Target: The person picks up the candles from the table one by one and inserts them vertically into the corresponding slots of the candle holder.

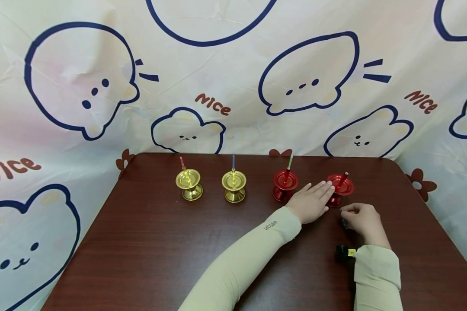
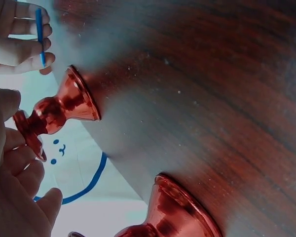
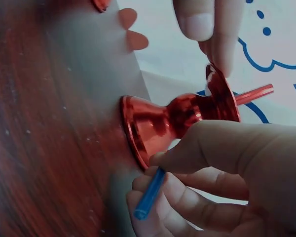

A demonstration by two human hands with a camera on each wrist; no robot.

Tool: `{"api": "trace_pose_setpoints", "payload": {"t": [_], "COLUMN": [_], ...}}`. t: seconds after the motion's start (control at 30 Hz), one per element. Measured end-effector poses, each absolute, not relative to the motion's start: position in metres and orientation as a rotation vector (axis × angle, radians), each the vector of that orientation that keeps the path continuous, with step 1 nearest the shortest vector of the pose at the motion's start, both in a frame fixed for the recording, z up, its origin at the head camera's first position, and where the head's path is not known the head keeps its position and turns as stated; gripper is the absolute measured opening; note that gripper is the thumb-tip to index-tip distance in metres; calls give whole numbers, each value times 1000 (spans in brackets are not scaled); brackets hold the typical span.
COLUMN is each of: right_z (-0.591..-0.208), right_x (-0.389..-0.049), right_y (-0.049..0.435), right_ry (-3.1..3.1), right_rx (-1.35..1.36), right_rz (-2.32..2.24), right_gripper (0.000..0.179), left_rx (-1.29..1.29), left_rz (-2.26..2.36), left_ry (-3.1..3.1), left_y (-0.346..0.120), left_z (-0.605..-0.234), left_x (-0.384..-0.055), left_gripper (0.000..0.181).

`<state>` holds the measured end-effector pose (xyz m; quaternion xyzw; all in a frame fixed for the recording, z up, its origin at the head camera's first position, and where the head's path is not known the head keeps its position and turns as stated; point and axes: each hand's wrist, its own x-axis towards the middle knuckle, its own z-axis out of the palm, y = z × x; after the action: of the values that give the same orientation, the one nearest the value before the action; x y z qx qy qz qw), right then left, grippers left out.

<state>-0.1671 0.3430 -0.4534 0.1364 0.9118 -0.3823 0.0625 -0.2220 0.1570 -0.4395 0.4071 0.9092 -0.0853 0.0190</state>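
My left hand reaches across to the rightmost red candle holder, its fingers extended and touching the left side of the dish. A red metal tube stands up from that dish. Between thumb and fingers, my right hand pinches a thin blue candle, close beside the same holder and near its base. The blue candle shows in the left wrist view too, across the fingers at the top left. To the left stands another red candle holder with a green candle upright in it.
Further left along the back of the brown table stand two gold candle holders, one with a blue candle, the other with a pink-red candle. A cartoon-printed cloth hangs behind the table.
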Motion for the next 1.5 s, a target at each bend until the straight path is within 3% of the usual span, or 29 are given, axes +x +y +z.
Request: {"api": "trace_pose_setpoints", "payload": {"t": [1.0, 1.5], "right_z": [-435, -426], "right_x": [-160, -160], "right_y": [346, 336], "right_ry": [2671, 2637], "right_rx": [516, 658], "right_rz": [-1601, -1878], "right_gripper": [45, 41], "left_rx": [1264, 1274], "left_rz": [-193, -202], "left_ry": [2809, 2809], "left_y": [155, 156], "left_z": [-440, -442], "left_x": [-222, -223], "left_gripper": [66, 66]}}
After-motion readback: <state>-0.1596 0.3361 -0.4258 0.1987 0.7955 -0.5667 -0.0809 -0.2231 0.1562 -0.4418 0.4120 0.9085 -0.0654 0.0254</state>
